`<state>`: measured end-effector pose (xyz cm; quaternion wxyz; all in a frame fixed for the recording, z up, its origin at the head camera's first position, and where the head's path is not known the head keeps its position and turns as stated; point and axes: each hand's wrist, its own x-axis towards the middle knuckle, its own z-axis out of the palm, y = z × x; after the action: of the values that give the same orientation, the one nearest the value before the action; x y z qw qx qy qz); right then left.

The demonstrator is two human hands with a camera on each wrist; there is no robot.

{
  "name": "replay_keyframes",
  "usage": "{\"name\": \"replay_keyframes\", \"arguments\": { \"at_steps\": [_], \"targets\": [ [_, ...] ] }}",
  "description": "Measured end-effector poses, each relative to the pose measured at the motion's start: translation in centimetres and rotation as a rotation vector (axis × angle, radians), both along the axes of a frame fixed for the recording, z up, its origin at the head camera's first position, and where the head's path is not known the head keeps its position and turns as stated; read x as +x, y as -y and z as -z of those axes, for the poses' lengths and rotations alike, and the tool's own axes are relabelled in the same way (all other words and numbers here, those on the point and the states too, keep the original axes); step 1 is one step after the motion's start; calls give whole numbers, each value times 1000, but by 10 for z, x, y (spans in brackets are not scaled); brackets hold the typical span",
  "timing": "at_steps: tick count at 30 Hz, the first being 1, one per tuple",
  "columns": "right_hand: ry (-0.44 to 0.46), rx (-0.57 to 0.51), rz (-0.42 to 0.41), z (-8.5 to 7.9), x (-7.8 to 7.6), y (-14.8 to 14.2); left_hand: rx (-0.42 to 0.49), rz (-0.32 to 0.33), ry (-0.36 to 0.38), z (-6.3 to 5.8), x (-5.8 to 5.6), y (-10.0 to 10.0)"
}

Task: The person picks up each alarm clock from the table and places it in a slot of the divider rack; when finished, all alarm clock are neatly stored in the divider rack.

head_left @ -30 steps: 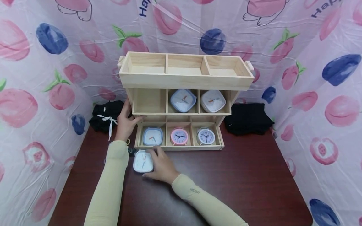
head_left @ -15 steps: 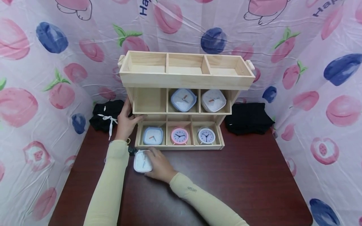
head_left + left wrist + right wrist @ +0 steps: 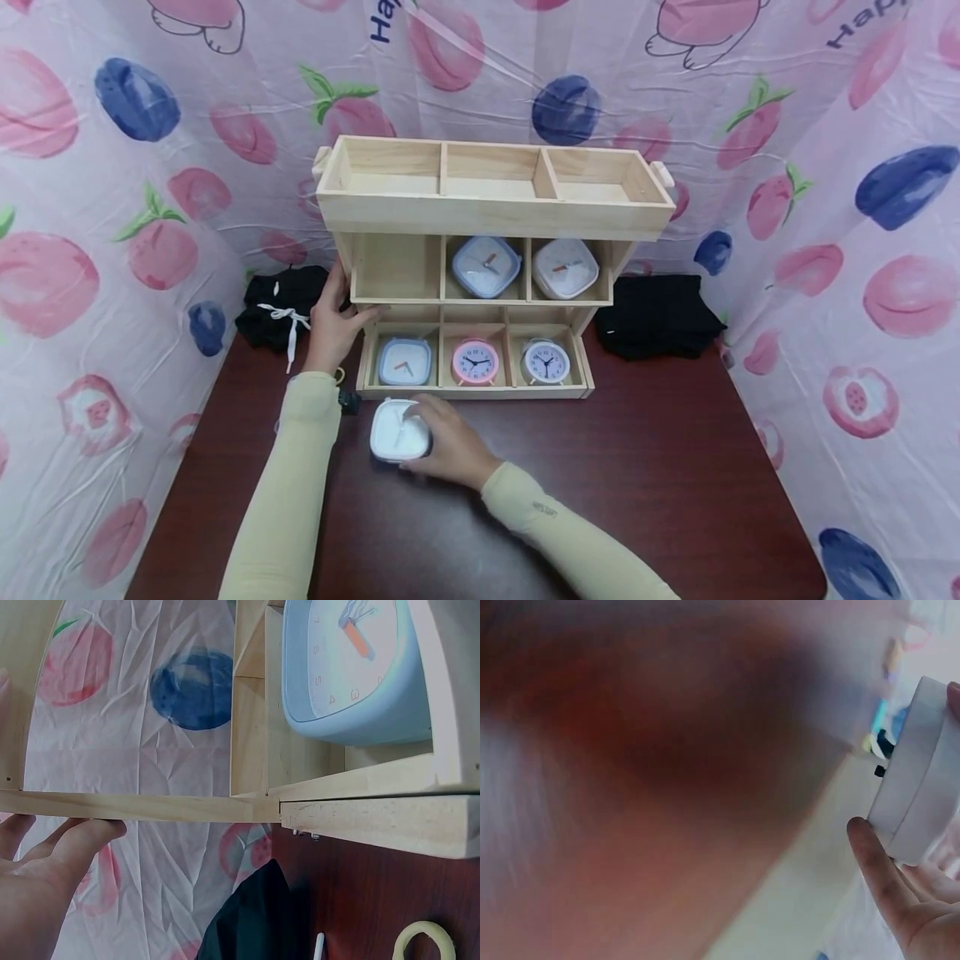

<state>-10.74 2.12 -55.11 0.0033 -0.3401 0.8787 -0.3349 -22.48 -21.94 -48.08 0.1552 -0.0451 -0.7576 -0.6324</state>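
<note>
In the head view my right hand (image 3: 453, 442) holds a white, rounded-square alarm clock (image 3: 397, 432) over the table, in front of the lowest tier. The right wrist view shows the side of this clock (image 3: 915, 780), with a finger along its lower edge. My left hand (image 3: 333, 329) grips the left corner of a tiered wooden box (image 3: 495, 218), its thumb along the underside of the middle tier. A blue-rimmed square clock (image 3: 486, 267) and a white one (image 3: 566, 268) sit in the middle tier. Below them are a blue square clock (image 3: 405, 362), a pink round clock (image 3: 476, 362) and a white round clock (image 3: 547, 362).
Dark cloth bundles lie on either side of the box, the left one (image 3: 273, 308) with a white cord, the right one (image 3: 656, 315) folded. The top tier and the middle tier's left compartment hold nothing. Fruit-patterned sheeting (image 3: 795, 108) surrounds the dark table (image 3: 637, 467).
My right hand has moved a little to the right with the white alarm clock, away from my left forearm. The left hand keeps its place on the wooden box.
</note>
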Motion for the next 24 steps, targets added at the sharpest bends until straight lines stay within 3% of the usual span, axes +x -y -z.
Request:
{"name": "replay_keyframes", "arguments": {
  "at_steps": [4,10,18,24],
  "targets": [
    [-98,-81,-3,-23,-6,-10,0,5,-6,0,-2,1],
    [-233,-172,43,-76,-27,-17,1,9,10,0,-1,1],
    [-401,-256,174,-134,-79,-2,-6,-1,11,0,0,2],
    [-473,-190,265,-155,-113,19,-14,-2,29,-8,4,-3]
  ]
}}
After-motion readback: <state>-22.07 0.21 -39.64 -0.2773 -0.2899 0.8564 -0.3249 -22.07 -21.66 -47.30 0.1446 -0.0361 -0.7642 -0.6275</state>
